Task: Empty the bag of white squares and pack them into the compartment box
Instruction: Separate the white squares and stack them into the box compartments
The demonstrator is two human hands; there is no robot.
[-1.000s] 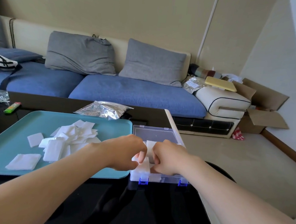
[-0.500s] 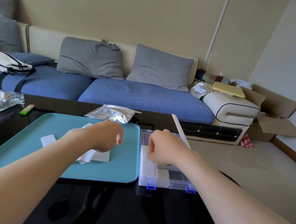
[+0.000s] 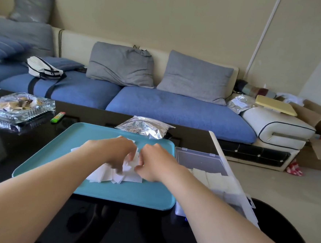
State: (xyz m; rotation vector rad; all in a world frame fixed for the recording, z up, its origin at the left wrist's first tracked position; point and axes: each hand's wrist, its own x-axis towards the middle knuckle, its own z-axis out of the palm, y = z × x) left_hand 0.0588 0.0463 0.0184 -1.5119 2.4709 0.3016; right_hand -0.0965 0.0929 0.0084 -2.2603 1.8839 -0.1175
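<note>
Meeting over the pile of white squares [image 3: 102, 176], both hands work mid-tray. Left hand [image 3: 115, 152]: fingers curled down into the pile, blurred; cannot tell whether they hold anything. Right hand [image 3: 153, 162]: fingertips pinch the pile's right edge. The pile lies on the teal tray [image 3: 58, 152], directly under the hands. Compartment box [image 3: 200, 158] sits just beside the tray to the right, lid open, long axis running away from the person, some squares already packed; right hand is nearer. Foil bag [image 3: 146, 126] lies at the tray's far edge. Half a second ago the right hand was over the box; now it is at the pile.
</note>
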